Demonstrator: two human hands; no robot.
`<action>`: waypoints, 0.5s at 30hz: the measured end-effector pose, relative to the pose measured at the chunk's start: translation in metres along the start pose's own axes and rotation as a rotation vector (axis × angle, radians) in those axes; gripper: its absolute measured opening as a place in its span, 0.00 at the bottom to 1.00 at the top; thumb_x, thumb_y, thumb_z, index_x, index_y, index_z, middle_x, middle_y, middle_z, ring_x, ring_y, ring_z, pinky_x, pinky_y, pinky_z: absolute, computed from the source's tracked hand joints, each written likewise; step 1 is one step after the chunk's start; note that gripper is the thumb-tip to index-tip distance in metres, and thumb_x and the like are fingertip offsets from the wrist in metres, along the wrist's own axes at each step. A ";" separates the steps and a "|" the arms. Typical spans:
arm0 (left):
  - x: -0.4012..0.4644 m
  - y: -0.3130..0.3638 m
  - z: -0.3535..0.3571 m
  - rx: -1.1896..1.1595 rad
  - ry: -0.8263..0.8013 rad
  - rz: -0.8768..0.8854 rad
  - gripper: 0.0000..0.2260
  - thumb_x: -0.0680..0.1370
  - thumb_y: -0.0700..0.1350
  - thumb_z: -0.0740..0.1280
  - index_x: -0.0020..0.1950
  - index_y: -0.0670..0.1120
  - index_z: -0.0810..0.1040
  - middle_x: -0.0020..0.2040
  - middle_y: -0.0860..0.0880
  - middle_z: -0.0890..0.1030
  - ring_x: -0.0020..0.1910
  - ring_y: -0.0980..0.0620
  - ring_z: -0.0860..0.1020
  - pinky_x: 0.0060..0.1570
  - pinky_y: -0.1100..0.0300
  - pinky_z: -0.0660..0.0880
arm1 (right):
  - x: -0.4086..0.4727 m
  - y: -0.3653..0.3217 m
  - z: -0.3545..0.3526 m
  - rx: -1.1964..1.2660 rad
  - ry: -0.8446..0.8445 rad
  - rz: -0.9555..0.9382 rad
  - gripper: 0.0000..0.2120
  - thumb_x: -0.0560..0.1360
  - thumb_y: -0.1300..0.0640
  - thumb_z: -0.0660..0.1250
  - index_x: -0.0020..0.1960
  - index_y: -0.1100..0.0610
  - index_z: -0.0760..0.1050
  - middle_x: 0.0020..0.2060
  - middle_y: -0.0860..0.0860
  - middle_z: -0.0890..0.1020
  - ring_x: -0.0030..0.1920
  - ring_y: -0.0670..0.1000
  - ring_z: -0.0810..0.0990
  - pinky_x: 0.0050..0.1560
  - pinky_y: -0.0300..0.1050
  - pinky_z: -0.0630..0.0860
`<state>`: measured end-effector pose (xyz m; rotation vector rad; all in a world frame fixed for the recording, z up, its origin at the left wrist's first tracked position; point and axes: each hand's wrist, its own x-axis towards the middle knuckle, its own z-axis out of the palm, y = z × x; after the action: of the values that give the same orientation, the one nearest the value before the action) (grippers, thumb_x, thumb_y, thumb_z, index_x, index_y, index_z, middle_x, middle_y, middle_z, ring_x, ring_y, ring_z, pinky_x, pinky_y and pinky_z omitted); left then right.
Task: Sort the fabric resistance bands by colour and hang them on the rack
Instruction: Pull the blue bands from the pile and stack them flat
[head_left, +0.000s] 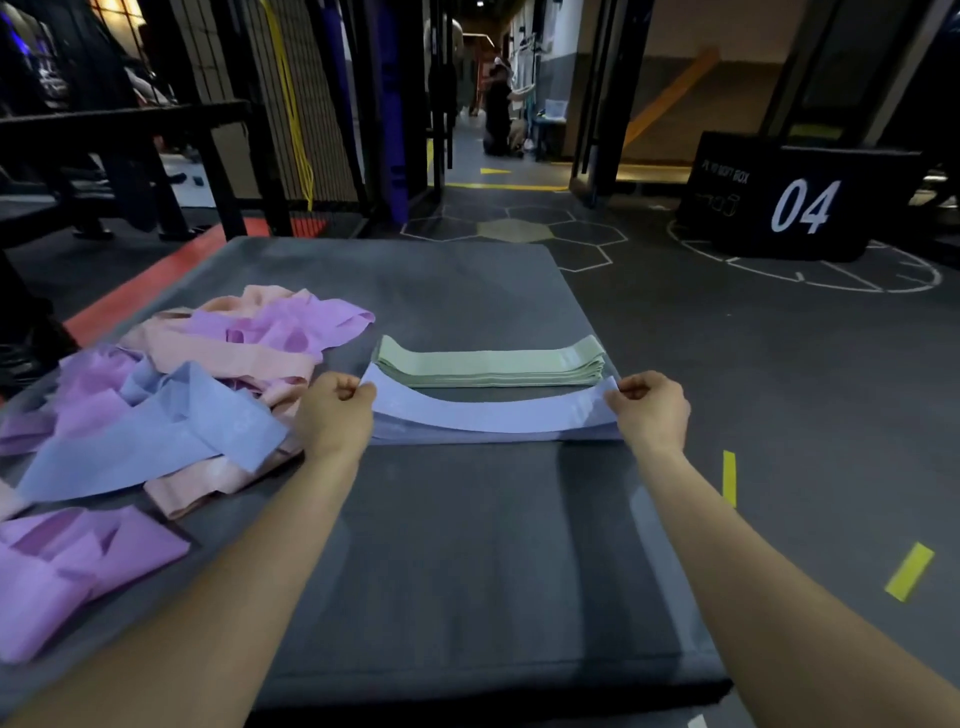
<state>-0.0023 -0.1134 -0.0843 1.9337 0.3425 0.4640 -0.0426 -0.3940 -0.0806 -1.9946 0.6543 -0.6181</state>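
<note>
Now the left hand and right hand are pinching the ends of a blue band over the blue stack on the tabletop. Folded green bands are lying just behind, and a tangled pile of pink, purple and blue ones is crowding the left side.

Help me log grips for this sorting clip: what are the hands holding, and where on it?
Both hold one pale blue band, stretched flat over the blue stack: the left hand pinches its left end, the right hand its right end.

The blue band is smooth matt cloth (faintly patterned), like the green stack at its 12 o'clock; the grey mat beneath looks matt with a slight sheen.
</note>
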 end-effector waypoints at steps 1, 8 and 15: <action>0.001 -0.002 0.001 0.013 -0.008 0.001 0.03 0.75 0.41 0.67 0.44 0.43 0.75 0.42 0.47 0.77 0.44 0.47 0.74 0.49 0.55 0.70 | 0.001 0.003 0.002 -0.012 0.008 -0.003 0.04 0.74 0.61 0.67 0.47 0.62 0.78 0.42 0.56 0.81 0.41 0.53 0.76 0.43 0.42 0.70; 0.008 -0.014 0.006 0.035 -0.051 -0.037 0.03 0.73 0.39 0.68 0.45 0.42 0.76 0.43 0.46 0.78 0.45 0.46 0.75 0.50 0.55 0.71 | 0.007 0.009 0.006 -0.081 0.004 -0.032 0.06 0.73 0.63 0.68 0.49 0.62 0.79 0.45 0.58 0.82 0.48 0.57 0.79 0.48 0.47 0.74; 0.009 -0.016 0.006 0.020 -0.070 -0.075 0.05 0.72 0.35 0.67 0.47 0.40 0.77 0.44 0.46 0.76 0.44 0.49 0.73 0.46 0.59 0.68 | 0.008 0.014 0.009 -0.092 -0.001 -0.033 0.06 0.73 0.64 0.68 0.48 0.65 0.80 0.43 0.61 0.82 0.42 0.55 0.77 0.43 0.42 0.70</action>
<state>0.0076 -0.1082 -0.0996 1.9445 0.3737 0.3441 -0.0340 -0.4000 -0.0956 -2.0950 0.6607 -0.6162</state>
